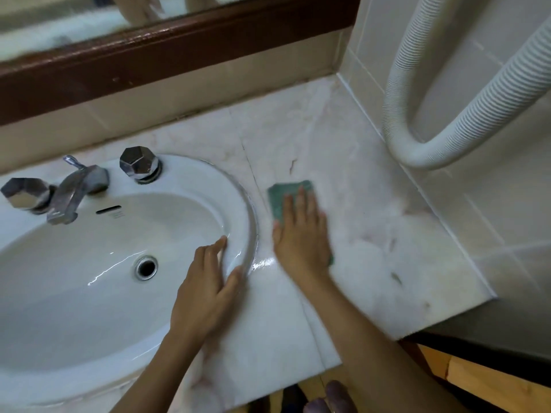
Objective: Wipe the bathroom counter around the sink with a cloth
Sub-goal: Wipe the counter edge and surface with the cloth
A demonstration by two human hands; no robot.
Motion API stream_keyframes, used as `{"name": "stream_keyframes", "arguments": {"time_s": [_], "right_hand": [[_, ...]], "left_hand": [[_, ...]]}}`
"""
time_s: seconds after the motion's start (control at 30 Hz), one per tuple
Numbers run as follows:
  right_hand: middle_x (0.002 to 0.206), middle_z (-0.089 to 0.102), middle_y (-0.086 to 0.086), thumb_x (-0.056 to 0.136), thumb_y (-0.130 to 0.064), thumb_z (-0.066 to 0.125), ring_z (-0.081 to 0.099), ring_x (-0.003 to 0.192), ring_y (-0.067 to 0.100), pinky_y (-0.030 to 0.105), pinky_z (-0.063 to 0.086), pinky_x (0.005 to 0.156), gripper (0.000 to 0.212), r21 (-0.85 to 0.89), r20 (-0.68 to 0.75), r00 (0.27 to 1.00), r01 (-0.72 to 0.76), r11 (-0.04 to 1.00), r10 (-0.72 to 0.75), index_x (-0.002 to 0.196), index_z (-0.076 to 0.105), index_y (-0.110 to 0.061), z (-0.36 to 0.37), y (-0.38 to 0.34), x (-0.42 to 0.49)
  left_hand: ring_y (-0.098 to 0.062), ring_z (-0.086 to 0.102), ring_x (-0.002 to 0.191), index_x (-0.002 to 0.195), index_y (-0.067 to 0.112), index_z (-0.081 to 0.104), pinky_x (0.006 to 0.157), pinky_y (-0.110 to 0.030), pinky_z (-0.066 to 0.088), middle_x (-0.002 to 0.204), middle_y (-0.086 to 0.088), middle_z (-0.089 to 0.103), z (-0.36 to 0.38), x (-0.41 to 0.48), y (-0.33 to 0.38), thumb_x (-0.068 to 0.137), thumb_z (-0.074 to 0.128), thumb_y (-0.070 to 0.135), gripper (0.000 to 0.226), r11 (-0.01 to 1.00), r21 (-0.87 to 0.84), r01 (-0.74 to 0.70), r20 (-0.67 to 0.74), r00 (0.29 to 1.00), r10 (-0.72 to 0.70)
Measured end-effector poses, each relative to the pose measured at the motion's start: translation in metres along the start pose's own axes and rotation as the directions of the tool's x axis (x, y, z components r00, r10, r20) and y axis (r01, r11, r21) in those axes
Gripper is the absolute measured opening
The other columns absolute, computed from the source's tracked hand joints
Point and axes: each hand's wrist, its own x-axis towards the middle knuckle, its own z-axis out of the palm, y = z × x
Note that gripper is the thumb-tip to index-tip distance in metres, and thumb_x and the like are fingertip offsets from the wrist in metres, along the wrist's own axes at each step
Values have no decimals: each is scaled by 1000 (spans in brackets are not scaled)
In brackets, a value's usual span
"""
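Observation:
A green cloth (pixel 286 194) lies flat on the pale marble counter (pixel 372 234), just right of the white oval sink (pixel 89 278). My right hand (pixel 301 236) presses down on the cloth with straight, spread fingers and covers most of it. My left hand (pixel 205 293) rests on the sink's right rim, fingers straight, thumb on the wet counter beside the rim. The picture is slightly blurred around the right hand.
A chrome tap (pixel 74 189) with two faceted knobs (pixel 140 165) stands at the sink's back. A wood-framed mirror (pixel 179 49) runs along the back wall. A white ribbed hose (pixel 432 138) loops down the tiled right wall. The counter's front edge drops off at the right.

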Motion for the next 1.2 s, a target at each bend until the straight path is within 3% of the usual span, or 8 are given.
{"name": "stream_keyframes", "arguments": {"time_s": [0.1, 0.27, 0.43, 0.6, 0.77, 0.93, 1.0, 1.2], "right_hand": [[161, 7, 11, 98, -43, 24, -2, 149, 25, 42, 13, 118, 64, 40, 104, 980, 168, 985, -172, 153, 16, -11, 4, -25, -94], [162, 8, 0, 97, -47, 27, 6, 149, 17, 39, 13, 115, 64, -40, 172, 928, 342, 939, -331, 153, 15, -20, -17, 42, -136], [159, 19, 13, 95, -45, 15, 16, 146, 27, 46, 23, 116, 67, -140, 47, 998, 37, 990, -31, 151, 23, -10, -31, 88, -60], [160, 11, 14, 97, -39, 13, 4, 148, 29, 47, 13, 118, 63, -86, 7, 982, -187, 979, 188, 152, 15, -8, -12, 23, -59], [160, 11, 13, 98, -42, 10, 9, 148, 29, 48, 23, 115, 64, -58, 90, 989, 121, 991, -116, 152, 19, -9, 16, -53, -165], [160, 13, 2, 99, -48, 11, 11, 148, 19, 38, 19, 113, 62, -129, 197, 857, 504, 854, -476, 152, 18, -16, 11, -26, -223], [160, 7, -2, 98, -48, 14, 5, 148, 15, 35, 15, 117, 61, -147, 174, 889, 449, 881, -424, 152, 13, -20, 15, -25, -218], [160, 14, 14, 96, -41, 16, 6, 148, 28, 46, 16, 117, 66, -67, -8, 999, -51, 996, 51, 151, 19, -5, 50, -132, -248]], "left_hand": [[5, 54, 107, 130, 34, 49, 84, -32, 49, 128, 20, 44, 0, -1, -1, 91, 42, 50, 42, 994, -107, -34, -100, 995, 24], [4, 57, 98, 109, 26, 62, 70, -8, 41, 112, 14, 52, -2, -12, -2, 93, 56, 16, 20, 983, -142, -119, -262, 962, 78], [-4, 51, 108, 111, 19, 64, 85, -19, 40, 116, 8, 55, -16, -54, -17, 86, 49, 27, 30, 988, -130, -80, -335, 942, 32], [-23, 45, 124, 118, 23, 65, 94, -38, 32, 135, 2, 54, -34, -117, -74, 80, 48, 27, 42, 989, 37, 146, -443, 889, -114], [-36, 52, 120, 115, 13, 69, 90, -49, 43, 132, -11, 58, -59, -161, -134, 76, 42, 35, 52, 980, 108, 164, -469, 878, -96], [-39, 46, 121, 117, 11, 66, 90, -57, 41, 135, -14, 52, -91, -207, -187, 76, 43, 36, 53, 976, 62, 209, -557, 818, -140], [-39, 44, 123, 119, 11, 65, 91, -59, 40, 138, -13, 50, -102, -227, -218, 77, 45, 35, 53, 966, 44, 256, -578, 795, -184], [-37, 41, 131, 124, 13, 63, 92, -59, 40, 143, -12, 48, -128, -282, -293, 80, 45, 29, 50, 897, 49, 440, -592, 736, -328]]}}
